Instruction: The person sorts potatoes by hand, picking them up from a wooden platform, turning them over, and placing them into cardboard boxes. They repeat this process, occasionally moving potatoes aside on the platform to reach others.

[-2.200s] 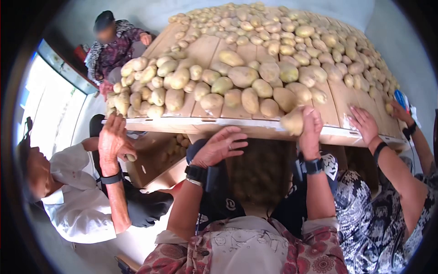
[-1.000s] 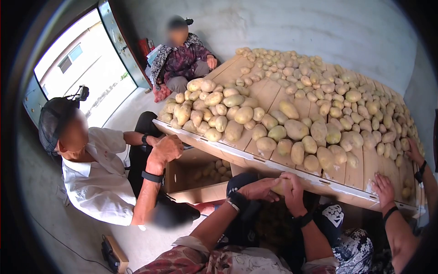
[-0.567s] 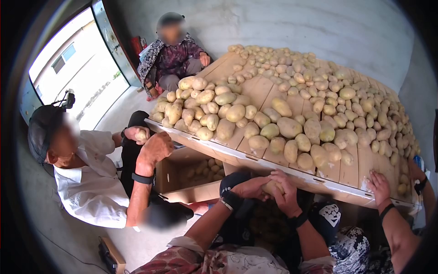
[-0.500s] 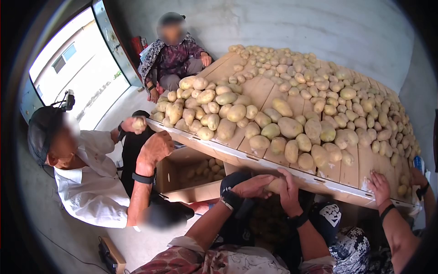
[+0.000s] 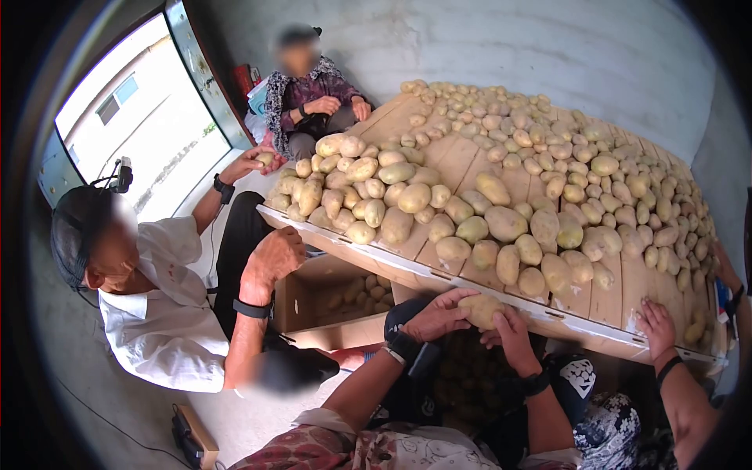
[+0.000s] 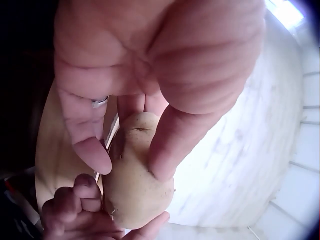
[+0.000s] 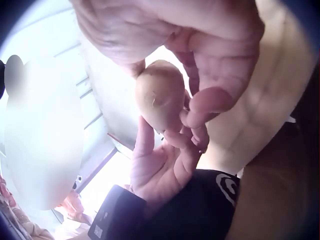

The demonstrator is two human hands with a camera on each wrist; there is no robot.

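Note:
In the head view, both hands hold one large, pale yellow potato (image 5: 482,311) just off the table's near edge. My left hand (image 5: 437,316) pinches one end between thumb and fingers, and a ring shows on it in the left wrist view. At the opposite end, my right hand (image 5: 515,342) has its thumb and fingers against the skin. The left wrist view shows the potato (image 6: 137,185) lengthwise, with a small dark crease near one end. Seen from the right wrist, the rounded potato (image 7: 160,95) sits between the fingertips of both hands.
Potatoes of many sizes lie on a plank table (image 5: 445,160) with a white-edged rim. A cardboard box (image 5: 337,337) with potatoes stands below, left. A person in a white shirt (image 5: 160,321) sits left, another person (image 5: 313,102) behind. Someone's hand (image 5: 656,325) rests at the table's right edge.
The potato came from over the table edge in my right hand down into both hands, and has since been turned. The person in white has reached an arm out toward the person behind.

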